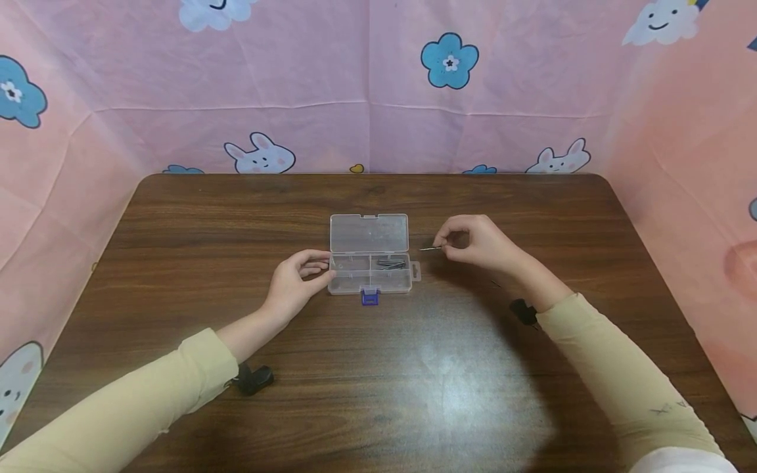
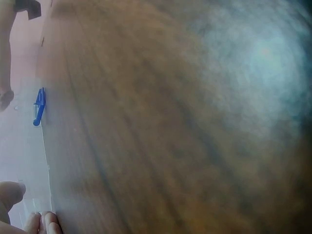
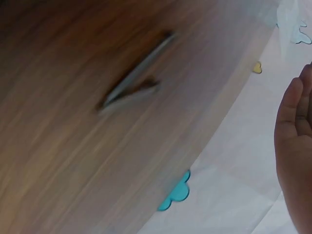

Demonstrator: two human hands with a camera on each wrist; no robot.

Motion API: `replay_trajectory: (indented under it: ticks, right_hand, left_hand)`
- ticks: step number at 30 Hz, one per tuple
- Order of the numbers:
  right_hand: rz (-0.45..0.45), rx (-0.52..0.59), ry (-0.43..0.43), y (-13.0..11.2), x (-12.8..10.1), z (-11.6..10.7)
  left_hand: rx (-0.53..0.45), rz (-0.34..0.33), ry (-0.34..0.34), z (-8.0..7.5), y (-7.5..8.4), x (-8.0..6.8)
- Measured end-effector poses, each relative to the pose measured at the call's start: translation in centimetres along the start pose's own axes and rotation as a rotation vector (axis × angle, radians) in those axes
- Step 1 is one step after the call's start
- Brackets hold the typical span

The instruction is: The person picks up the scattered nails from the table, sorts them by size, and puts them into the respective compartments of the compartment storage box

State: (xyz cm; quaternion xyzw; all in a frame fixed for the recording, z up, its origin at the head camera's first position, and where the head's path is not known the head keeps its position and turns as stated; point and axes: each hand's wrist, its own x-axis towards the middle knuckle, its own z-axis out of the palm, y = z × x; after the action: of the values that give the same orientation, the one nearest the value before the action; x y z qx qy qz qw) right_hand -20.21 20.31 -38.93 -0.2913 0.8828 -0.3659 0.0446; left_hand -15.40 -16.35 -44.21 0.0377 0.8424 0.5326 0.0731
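A clear plastic compartment box (image 1: 350,284) stands with its lid (image 1: 369,233) raised and its blue latch (image 1: 370,297) hanging at the front. Several thin grey metal rods (image 1: 391,264) lie in its back right compartment. My left hand (image 1: 296,279) holds the box's left end between thumb and fingers; the left wrist view shows those fingertips (image 2: 50,223) at the box's edge. To the right of the box, my right hand (image 1: 473,240) pinches a thin metal rod (image 1: 430,248) above the table. Two blurred metal rods (image 3: 139,70) lie on the table in the right wrist view.
The brown wooden table (image 1: 355,394) is bordered by a pink cartoon-print cloth (image 1: 325,79) at the back and sides. A clear hanging tab (image 1: 416,270) sticks out from the box's right end. Black devices (image 1: 255,380) sit by both wrists.
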Motion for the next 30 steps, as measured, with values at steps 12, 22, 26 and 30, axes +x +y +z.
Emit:
replay_trajectory:
  ticks: [12,22,26,30]
  right_hand:
    - [-0.006,0.074,-0.017,-1.5,2.7,2.2]
    - [-0.017,0.045,-0.069,-2.1,4.0,4.3]
    - [-0.021,0.006,-0.082,-2.2,4.3,4.8]
    - [-0.02,-0.027,-0.104,-2.4,4.4,5.1]
  left_hand:
    - [0.007,-0.001,0.007,0.1,0.0,-0.1]
    - [-0.001,0.003,0.008,0.2,0.0,-0.1]
    - [-0.009,0.006,0.008,0.2,0.0,-0.1]
    - [-0.011,0.009,0.008,0.2,-0.1,-0.1]
